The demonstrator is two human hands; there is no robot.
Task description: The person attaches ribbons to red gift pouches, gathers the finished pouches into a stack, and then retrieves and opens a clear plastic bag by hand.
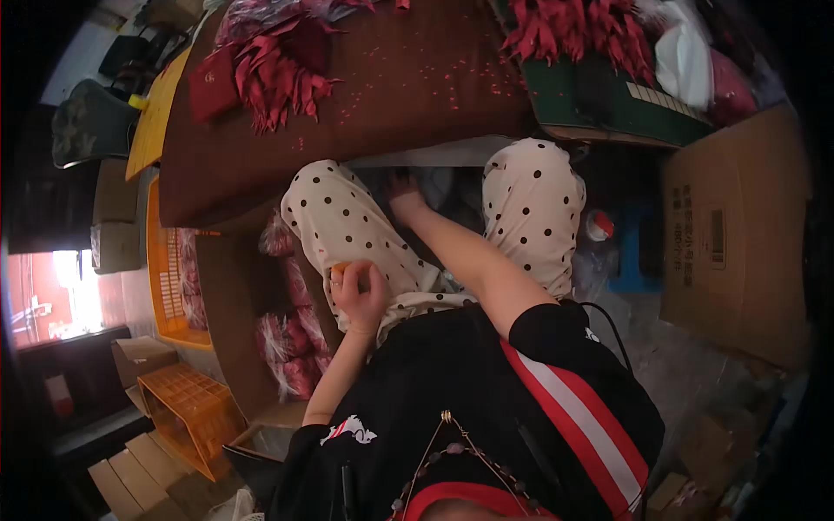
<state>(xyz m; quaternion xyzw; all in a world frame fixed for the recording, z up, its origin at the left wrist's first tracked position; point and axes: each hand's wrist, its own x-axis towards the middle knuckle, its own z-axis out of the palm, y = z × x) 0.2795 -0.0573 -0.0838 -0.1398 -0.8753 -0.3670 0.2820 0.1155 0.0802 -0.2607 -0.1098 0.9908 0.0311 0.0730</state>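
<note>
My left hand rests over my left thigh, its fingers curled closed around a small orange thing. Only part of that thing shows, so its kind is unclear. Between my knees, my right hand reaches down into the shadow below the table edge. Its fingers are dark and partly hidden, and whatever they touch does not show. The dotted light trousers cover both my legs. Ahead lies the brown-covered table, scattered with tiny red bits.
Red cut pieces are heaped on the table's left, more red pieces on the green surface at right. A cardboard box stands right. Bagged red goods and orange crates are at left.
</note>
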